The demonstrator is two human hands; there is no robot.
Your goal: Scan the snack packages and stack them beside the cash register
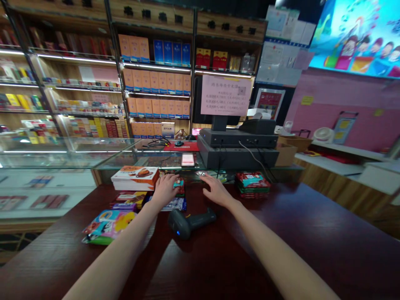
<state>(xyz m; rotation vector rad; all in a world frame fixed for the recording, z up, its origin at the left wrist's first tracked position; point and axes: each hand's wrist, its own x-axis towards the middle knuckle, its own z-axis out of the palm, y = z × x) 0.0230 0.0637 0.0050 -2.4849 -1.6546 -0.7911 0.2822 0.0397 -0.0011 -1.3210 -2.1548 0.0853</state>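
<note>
Black handheld barcode scanner (189, 223) lying at lower centre on the dark wood counter (281, 233). Just above, left hand (165, 191) cupped over a small teal-labelled packet (179, 182), grip hidden; likely light and soft, best pinched at its edge. Right hand (216, 191) spread wide, fingertips at a small foil packet (200, 173). Farther left, a white-and-orange snack box (135, 177).

Left forearm (117, 254) and right forearm (268, 250) bare, slim, smooth; left hand (165, 191) and right hand (217, 191) also bare.
</note>
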